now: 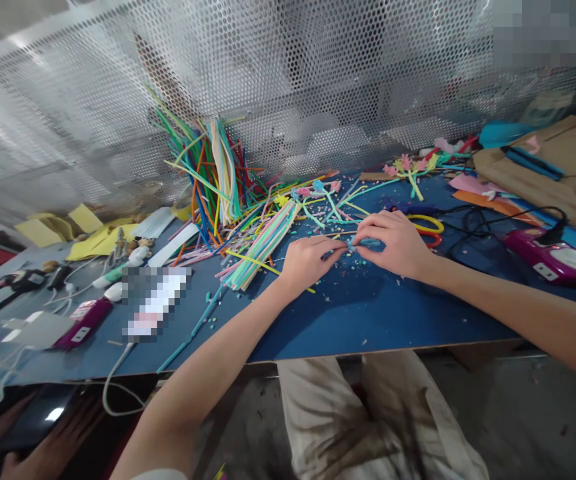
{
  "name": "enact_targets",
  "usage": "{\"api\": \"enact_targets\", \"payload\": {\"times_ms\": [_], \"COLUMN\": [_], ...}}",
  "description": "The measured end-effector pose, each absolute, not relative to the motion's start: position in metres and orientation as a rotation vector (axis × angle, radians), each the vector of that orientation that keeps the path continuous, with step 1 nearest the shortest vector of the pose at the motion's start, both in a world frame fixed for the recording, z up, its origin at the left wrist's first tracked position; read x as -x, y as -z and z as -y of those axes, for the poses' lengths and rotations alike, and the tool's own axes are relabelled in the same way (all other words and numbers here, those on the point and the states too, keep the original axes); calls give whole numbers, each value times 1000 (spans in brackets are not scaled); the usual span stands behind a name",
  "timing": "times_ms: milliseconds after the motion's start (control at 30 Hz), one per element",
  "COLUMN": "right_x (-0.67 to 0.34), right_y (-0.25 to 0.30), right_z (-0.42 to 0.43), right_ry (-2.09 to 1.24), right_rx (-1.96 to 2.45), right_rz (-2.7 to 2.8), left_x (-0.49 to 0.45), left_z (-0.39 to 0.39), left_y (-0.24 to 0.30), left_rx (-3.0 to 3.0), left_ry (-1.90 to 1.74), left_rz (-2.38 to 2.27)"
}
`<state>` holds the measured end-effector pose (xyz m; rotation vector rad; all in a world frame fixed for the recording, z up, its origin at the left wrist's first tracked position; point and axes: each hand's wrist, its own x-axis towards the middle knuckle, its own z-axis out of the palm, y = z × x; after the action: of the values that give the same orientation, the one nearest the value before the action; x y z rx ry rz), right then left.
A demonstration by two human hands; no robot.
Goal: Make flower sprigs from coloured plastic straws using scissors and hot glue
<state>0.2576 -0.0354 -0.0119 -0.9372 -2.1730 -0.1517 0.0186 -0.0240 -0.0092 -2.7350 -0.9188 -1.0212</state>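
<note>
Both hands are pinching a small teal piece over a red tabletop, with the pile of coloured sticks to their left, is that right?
Not quite: the head view shows the tabletop is blue, not red. The rest holds: the left hand and right hand pinch the small teal piece over it, with the pile of coloured sticks to their left.

A short teal pipe cleaner [367,243] lies almost level, pinched between the fingertips of the left hand [308,261] and right hand [393,241], above the table [348,313].
</note>
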Motion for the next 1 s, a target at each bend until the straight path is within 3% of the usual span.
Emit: {"api": "enact_targets", "payload": {"times_ms": [1000], "right_x": [-271], "right_y": [11], "right_z": [21], "right_ry": [11], "right_rx": [985], "right_rz": [2084], "left_x": [-18], "left_z": [21], "left_y": [11], "left_rx": [2591], "left_ry": [1017], "left_rz": [979]}}
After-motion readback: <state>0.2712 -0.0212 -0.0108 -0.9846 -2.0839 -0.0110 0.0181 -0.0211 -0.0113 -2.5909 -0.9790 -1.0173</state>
